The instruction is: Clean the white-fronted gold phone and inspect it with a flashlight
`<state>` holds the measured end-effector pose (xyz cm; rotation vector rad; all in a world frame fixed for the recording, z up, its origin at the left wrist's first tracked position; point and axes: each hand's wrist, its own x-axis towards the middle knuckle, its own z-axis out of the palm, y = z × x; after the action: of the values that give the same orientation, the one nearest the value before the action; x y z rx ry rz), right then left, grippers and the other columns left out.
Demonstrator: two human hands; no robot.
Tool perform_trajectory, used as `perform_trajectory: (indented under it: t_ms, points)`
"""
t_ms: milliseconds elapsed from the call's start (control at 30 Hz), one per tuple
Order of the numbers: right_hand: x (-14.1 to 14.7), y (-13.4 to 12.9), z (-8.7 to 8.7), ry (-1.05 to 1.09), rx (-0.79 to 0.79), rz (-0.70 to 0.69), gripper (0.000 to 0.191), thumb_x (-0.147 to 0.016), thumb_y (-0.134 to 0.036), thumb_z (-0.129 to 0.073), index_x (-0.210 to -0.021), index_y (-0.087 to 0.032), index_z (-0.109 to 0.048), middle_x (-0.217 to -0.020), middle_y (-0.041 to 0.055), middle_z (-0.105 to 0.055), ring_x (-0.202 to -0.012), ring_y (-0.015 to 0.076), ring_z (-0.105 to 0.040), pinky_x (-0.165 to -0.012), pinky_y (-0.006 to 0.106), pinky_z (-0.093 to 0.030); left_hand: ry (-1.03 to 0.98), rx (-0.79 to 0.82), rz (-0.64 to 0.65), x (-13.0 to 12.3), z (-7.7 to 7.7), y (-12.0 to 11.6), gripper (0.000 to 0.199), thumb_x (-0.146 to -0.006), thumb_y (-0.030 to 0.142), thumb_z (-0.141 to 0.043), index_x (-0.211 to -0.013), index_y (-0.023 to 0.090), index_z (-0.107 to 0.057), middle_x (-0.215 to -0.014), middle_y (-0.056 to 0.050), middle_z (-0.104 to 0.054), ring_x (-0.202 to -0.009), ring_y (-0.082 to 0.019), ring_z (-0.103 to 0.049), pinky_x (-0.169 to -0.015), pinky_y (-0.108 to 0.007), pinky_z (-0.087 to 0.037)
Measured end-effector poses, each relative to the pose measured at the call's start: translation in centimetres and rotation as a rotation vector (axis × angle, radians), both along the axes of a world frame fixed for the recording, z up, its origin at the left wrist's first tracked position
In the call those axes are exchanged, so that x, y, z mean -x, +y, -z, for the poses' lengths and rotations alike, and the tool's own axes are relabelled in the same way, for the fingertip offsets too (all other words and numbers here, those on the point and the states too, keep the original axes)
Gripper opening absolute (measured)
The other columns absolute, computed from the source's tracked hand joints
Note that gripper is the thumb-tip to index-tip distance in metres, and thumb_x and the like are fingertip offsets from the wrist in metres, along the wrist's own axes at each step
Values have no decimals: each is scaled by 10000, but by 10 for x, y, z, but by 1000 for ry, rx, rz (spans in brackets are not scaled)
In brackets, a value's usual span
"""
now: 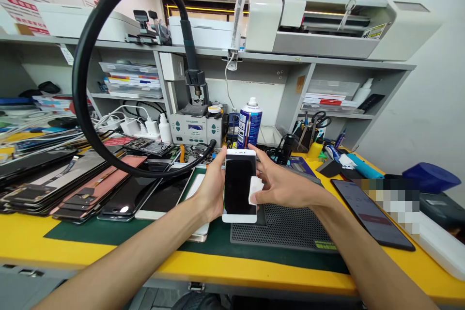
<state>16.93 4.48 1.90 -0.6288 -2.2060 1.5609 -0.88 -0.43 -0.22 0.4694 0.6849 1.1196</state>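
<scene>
A white smartphone (238, 184) with a dark screen is held upright, its face toward me, above the front of the bench. My left hand (211, 186) wraps the phone's left edge, its fingers hidden behind it. On the right side, my right hand (278, 179) is closed, with its fingers at the phone's right edge and the thumb pinching a small white piece (256, 190), perhaps a wipe or paper, over the screen's edge. Below the right hand lies a black perforated mat (286, 232) on a green mat (218, 248).
Stacks of phone screens (83, 184) cover the left side. A hot-air station (198, 128) with a looped black hose (78, 82) stands behind, beside a blue spray can (250, 123). To the right lie a large dark phone (370, 213) and a tool holder (307, 135).
</scene>
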Motion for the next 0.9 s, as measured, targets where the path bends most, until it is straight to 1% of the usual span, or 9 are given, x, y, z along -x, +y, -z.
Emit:
perform_trajectory:
  t_ms: [67,167,233,333,400,467,600,767,900]
  points:
    - [3,-1,1,7,-45,18,1007,-773,-176,-745,-1569,-256,-133,-1120,64,-641,-935,244,-667,-836,433,-578,-8,-4,-19,0,-2,0,673,-893,695,-450,-1139,122,-702,-945,-157,-763,-844,-336,-727,-778,-444,-560]
    - [9,-2,4,0,-125,54,770,-756,-203,-771,-1430,-208,-398,-1072,51,-646,-942,239,-648,-834,400,-572,-43,-24,-28,0,-4,-1,678,-908,686,-421,-1148,117,-702,-948,-157,-763,-865,-341,-724,-797,-438,-551]
    - [13,-3,6,-2,-151,86,649,-757,-219,-775,-1336,-205,-481,-1086,53,-644,-943,238,-641,-813,386,-568,-63,-39,-40,0,-6,-2,689,-917,682,-402,-1153,107,-701,-953,-164,-760,-868,-342,-721,-805,-434,-545]
    - [20,-5,12,30,-123,132,632,-762,-232,-775,-1318,-212,-476,-1131,64,-635,-964,242,-640,-780,366,-561,-61,-46,-58,-2,-7,-4,714,-916,683,-388,-1159,88,-699,-933,-178,-756,-846,-347,-719,-790,-437,-543]
    - [26,-7,16,53,-103,172,648,-761,-251,-779,-1322,-213,-456,-1144,68,-634,-995,252,-639,-792,369,-553,-39,-42,-72,-2,-8,-4,726,-914,682,-384,-1166,77,-696,-911,-182,-755,-830,-351,-719,-761,-435,-544]
    - [32,-9,21,49,-139,243,664,-736,-294,-807,-1300,-213,-466,-1161,69,-629,-1039,271,-626,-835,390,-537,-18,-35,-85,-2,-7,-4,733,-904,688,-396,-1181,77,-692,-920,-186,-754,-847,-360,-717,-758,-440,-543]
    - [39,-12,27,-13,-260,386,756,-670,-422,-859,-1289,-221,-475,-1209,72,-602,-1066,292,-602,-897,421,-499,-24,-23,-59,0,-6,-4,728,-886,697,-433,-1208,95,-688,-994,-185,-755,-923,-387,-708,-831,-483,-530]
    - [40,-12,25,-24,-292,383,780,-668,-425,-857,-1306,-223,-455,-1216,70,-586,-1077,289,-593,-907,414,-489,-87,-25,-14,2,-4,-1,690,-887,692,-450,-1181,122,-703,-998,-159,-761,-943,-372,-710,-862,-465,-527]
    - [38,-15,21,-29,-336,336,846,-643,-354,-873,-1352,-234,-426,-1259,75,-558,-1129,287,-574,-906,403,-493,-94,-41,-19,2,-5,-2,705,-900,686,-428,-1177,98,-702,-1002,-176,-756,-967,-376,-705,-863,-456,-532]
